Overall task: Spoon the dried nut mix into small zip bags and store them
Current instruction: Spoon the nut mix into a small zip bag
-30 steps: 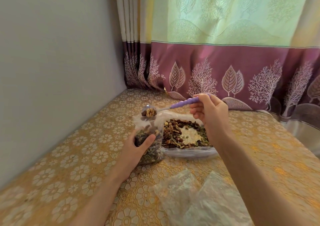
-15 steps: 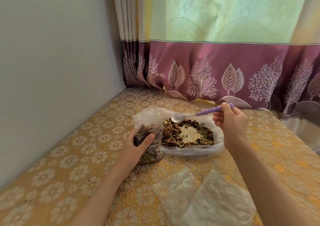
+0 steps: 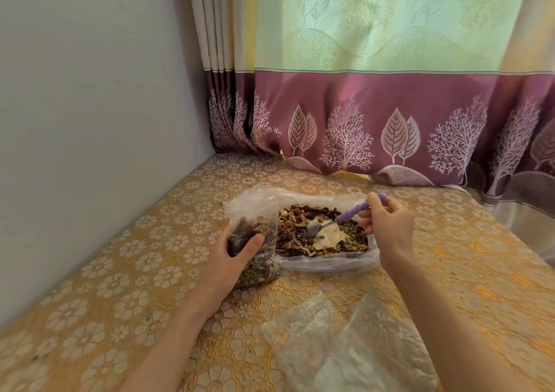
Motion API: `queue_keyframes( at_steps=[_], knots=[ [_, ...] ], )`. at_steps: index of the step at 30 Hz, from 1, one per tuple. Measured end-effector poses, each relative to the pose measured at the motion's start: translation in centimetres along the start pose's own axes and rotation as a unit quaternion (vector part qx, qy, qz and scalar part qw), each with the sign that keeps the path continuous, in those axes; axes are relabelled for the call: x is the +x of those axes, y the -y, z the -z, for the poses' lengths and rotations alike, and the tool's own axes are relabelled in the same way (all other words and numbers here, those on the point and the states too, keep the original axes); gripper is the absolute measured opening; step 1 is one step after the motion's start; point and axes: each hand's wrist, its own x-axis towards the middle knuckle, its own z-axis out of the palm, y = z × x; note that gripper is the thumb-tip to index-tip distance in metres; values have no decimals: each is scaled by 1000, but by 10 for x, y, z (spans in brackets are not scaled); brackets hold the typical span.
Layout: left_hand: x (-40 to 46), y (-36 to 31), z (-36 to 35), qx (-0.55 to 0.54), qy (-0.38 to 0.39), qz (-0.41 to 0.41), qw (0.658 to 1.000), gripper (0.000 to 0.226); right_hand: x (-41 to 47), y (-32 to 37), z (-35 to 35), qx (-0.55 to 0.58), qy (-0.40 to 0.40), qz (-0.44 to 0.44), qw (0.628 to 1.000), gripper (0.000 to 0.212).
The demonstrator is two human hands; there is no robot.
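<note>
Head view: spoon dips inside nut mix, wall close left.

Surface covered in gold cloth, white flower pattern. Curtain pale green above, purple band below, white trees and leaves printed. Wall grey-white. Spoon purple-handled, silver bowl. Nut mix brown, tan, green. Zip bags clear.

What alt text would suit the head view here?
A left hand grips a small bag of nut mix upright while the right hand dips a purple-handled spoon into the large open bag. Empty bags lie nearer on the gold floral tablecloth.
</note>
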Motion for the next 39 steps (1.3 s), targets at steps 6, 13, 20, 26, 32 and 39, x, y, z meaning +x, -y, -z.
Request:
queue_keyframes(
  at_steps=[6,13,20,26,32,39],
  knots=[
    [0,0,0,2,-6,-2,1000,47,-4,-5,-7,-5,84,-43,995,27],
    [3,5,2,16,-12,0,1000,62,-2,-6,-4,4,68,-110,992,31],
    [2,5,2,16,-9,-3,1000,51,4,-2,5,24,-12,-102,994,28],
    [3,8,3,24,-16,-2,1000,74,1,18,3,71,-4,-62,996,21],
    [1,4,2,25,-10,-8,1000,54,-15,50,-7,145,43,-27,988,24],
    [1,2,1,3,-12,4,1000,72,-35,65,-19,128,144,31,981,25]
  ],
)
